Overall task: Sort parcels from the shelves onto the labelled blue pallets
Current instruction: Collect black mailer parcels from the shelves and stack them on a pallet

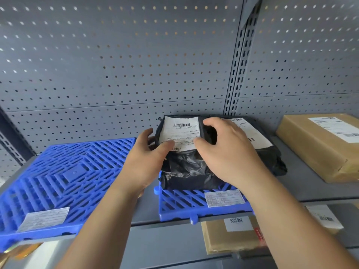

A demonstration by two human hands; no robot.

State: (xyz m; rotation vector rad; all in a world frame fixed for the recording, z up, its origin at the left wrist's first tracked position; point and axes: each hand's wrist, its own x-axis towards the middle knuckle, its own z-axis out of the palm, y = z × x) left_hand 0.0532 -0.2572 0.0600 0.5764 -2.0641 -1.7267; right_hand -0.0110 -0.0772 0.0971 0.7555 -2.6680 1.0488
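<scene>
Both hands clamped the black parcel (186, 171), left hand (149, 162) at its 9 o'clock, right hand (229, 152) at 3, probably seating it label-up on the blue pallet (174, 206) beneath.

From my seat the back panel (116, 65) takes up most of the view, from nine o'clock over twelve to about one. It is grey sheet metal punched with rows of small round holes. The holes near the top shine white, those around the middle glow orange, and the lower ones are dark. A thin seam (116, 105) crosses it sideways, low down. At one o'clock a slotted upright (237, 74) runs top to bottom, with a second punched panel (310, 55) beyond it toward three. At nine o'clock a dark post (11, 130) slants along the edge. At seven o'clock I see something orange-yellow (21, 250), too blurred to tell.
</scene>
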